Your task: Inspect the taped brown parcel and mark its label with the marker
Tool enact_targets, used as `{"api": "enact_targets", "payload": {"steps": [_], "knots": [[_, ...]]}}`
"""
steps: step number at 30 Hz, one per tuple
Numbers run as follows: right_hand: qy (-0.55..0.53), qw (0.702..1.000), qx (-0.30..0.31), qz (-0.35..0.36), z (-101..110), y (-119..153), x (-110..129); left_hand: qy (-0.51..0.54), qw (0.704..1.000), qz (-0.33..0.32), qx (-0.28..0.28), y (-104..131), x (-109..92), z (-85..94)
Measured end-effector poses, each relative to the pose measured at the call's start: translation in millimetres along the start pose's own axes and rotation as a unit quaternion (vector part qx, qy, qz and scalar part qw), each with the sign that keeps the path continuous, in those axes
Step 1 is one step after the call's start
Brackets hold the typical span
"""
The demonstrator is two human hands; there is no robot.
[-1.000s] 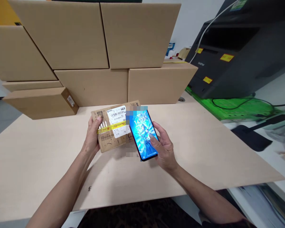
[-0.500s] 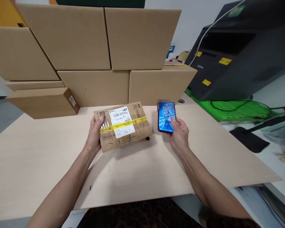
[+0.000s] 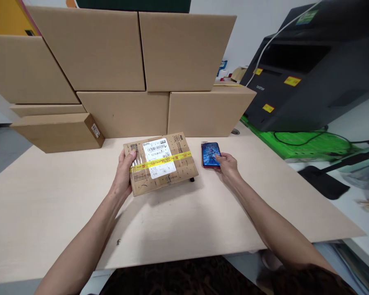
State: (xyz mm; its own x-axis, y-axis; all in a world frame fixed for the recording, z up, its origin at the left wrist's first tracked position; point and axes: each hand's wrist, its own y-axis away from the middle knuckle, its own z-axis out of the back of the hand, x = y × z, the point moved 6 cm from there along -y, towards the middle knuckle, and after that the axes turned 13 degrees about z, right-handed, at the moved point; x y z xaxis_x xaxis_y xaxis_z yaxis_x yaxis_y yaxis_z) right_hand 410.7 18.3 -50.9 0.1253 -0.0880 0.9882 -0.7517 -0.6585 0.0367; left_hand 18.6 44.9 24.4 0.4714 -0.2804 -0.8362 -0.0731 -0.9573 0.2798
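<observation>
My left hand grips the left end of a flat cardboard parcel, thumb on top and fingers beneath. A white shipping label and a band of yellow tape cross the parcel's face. It is tilted toward me over the table, and a small dark object peeks out under its right edge. To the right, my right hand is closed on a smartphone by its lower right side, thumb on the lit blue screen. The phone is low over the table; whether it touches the surface I cannot tell.
Stacked cardboard boxes form a wall along the back of the pale table. A smaller brown box stands at left. On the right are a dark brother printer, a green surface and a black stand.
My right hand has moved the phone slightly left and tipped it flatter, closer to the table. The screen looks dimmer. My left hand and the parcel have barely shifted.
</observation>
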Motion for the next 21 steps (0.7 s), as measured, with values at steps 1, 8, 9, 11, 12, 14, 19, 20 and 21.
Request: {"api": "enact_targets", "payload": {"steps": [1,8,9,11,12,14,19,20,21], "knots": [[-0.001,1.000,0.002,-0.006,2,0,0,-0.001,1.000,0.000,0.002,0,0,-0.6],[-0.031,0.998,0.027,-0.048,23,6,5,-0.001,1.000,0.003,0.008,1,1,-2.6],[-0.038,0.997,0.030,-0.053,27,8,7,0.000,1.000,0.003,0.006,1,1,-2.4],[-0.051,0.996,0.037,-0.066,33,10,10,0.000,1.000,0.003,0.006,1,1,-2.4],[-0.056,0.995,0.039,-0.074,36,11,12,0.000,1.000,0.004,0.007,1,1,-2.4],[-0.064,0.993,0.044,-0.093,40,12,14,0.001,1.000,0.009,0.009,1,1,-2.4],[-0.069,0.987,0.036,-0.143,44,14,21,0.009,1.000,0.008,0.002,-1,2,-0.6],[-0.070,0.986,0.033,-0.150,44,14,23,0.011,1.000,0.007,0.003,-2,2,-0.5],[-0.073,0.985,0.030,-0.156,43,16,25,0.012,1.000,0.008,0.003,-2,2,-0.4]]}}
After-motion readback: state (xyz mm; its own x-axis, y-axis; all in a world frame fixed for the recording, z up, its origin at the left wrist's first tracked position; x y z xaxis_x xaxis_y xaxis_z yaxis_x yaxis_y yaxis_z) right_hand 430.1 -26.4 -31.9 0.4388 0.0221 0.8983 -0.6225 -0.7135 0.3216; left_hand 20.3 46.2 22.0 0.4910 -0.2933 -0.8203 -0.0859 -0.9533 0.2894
